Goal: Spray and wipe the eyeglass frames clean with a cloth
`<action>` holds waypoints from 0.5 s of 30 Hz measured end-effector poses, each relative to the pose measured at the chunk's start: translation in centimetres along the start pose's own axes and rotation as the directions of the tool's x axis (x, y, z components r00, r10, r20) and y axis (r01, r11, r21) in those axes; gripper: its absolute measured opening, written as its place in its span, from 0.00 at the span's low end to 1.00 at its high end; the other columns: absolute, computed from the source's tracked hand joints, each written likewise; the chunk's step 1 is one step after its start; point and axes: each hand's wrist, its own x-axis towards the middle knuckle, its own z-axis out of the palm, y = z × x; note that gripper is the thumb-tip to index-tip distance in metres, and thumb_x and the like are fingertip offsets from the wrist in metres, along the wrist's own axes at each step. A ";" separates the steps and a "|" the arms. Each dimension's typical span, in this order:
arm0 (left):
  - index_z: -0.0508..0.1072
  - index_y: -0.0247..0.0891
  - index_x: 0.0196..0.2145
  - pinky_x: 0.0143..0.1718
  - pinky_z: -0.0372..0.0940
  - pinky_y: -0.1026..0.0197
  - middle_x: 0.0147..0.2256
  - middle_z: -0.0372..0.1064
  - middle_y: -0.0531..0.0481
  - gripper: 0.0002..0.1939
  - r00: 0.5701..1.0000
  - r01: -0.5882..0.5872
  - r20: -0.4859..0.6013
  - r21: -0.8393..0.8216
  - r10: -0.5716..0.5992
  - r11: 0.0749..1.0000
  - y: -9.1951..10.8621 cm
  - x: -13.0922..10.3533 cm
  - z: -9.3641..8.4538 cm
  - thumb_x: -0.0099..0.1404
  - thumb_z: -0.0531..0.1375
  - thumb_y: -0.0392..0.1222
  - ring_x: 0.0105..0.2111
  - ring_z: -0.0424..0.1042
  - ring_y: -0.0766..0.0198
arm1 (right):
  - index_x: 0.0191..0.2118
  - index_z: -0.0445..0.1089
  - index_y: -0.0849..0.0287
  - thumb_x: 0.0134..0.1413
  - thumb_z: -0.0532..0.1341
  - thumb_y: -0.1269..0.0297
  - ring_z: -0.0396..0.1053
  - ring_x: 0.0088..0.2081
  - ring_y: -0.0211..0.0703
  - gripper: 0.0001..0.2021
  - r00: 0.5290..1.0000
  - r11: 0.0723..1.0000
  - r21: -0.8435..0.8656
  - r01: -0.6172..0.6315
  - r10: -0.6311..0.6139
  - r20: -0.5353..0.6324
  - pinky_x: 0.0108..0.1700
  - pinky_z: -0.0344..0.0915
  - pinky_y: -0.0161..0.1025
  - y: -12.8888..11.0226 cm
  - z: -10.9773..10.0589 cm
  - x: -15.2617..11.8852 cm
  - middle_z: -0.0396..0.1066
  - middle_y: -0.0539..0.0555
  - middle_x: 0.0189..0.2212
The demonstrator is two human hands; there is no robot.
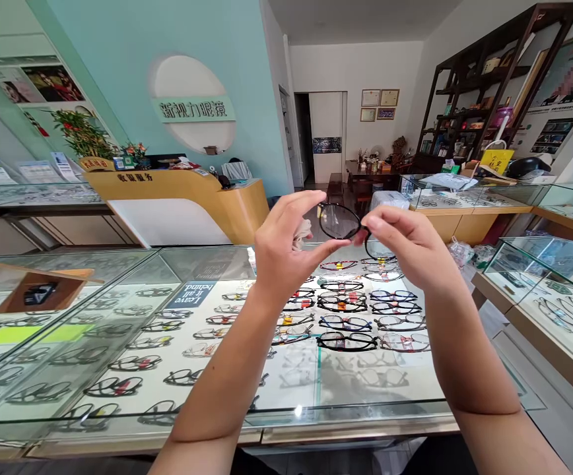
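Note:
A pair of dark-rimmed eyeglasses [340, 221] is held up in front of me, above the glass display counter [286, 389]. My left hand [282, 239] grips its left side, forefinger at the top of the rim and thumb below the lens. A crumpled pale cloth [302, 235] is tucked inside that same hand. Near the bridge, my right hand [409, 245] pinches the frame between thumb and fingers, partly hiding the right lens. Several rows of eyeglasses [342, 302] lie in and on the counter beneath my hands.
A small white bottle [251, 258] stands behind my left wrist. On the left, a wooden tray [43, 290] rests on the glass. Beyond is a wooden reception desk [182, 191]. Another glass case [558, 284] stands to the right, with dark shelves [479, 86] further back.

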 end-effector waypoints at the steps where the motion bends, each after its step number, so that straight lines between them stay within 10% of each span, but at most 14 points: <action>1: 0.77 0.49 0.62 0.51 0.78 0.49 0.58 0.79 0.44 0.38 0.998 0.041 -0.046 0.010 -0.040 0.999 0.0 -0.2 0.0 0.63 0.72 0.73 0.54 0.81 0.48 | 0.40 0.77 0.53 0.77 0.61 0.46 0.75 0.44 0.47 0.18 0.993 0.996 -0.065 0.063 -0.069 -0.097 0.51 0.70 0.46 0.0 0.2 -0.1 0.79 0.53 0.39; 6: 0.74 0.52 0.64 0.54 0.77 0.44 0.62 0.74 0.43 0.38 0.945 0.191 -0.282 0.061 -0.167 0.980 0.4 -0.5 -0.1 0.65 0.72 0.72 0.59 0.77 0.44 | 0.60 0.73 0.49 0.68 0.69 0.42 0.74 0.58 0.58 0.23 0.847 0.864 -0.452 0.219 -0.399 -0.352 0.63 0.71 0.57 0.1 0.8 -0.3 0.77 0.59 0.57; 15: 0.73 0.52 0.63 0.40 0.77 0.51 0.57 0.76 0.44 0.31 0.944 0.216 -0.273 0.092 -0.184 0.972 1.1 0.0 -0.6 0.70 0.71 0.66 0.56 0.77 0.46 | 0.63 0.74 0.46 0.70 0.70 0.48 0.76 0.54 0.60 0.22 0.812 0.798 -0.585 0.144 -0.433 -0.390 0.60 0.73 0.60 0.8 2.0 -0.4 0.79 0.60 0.55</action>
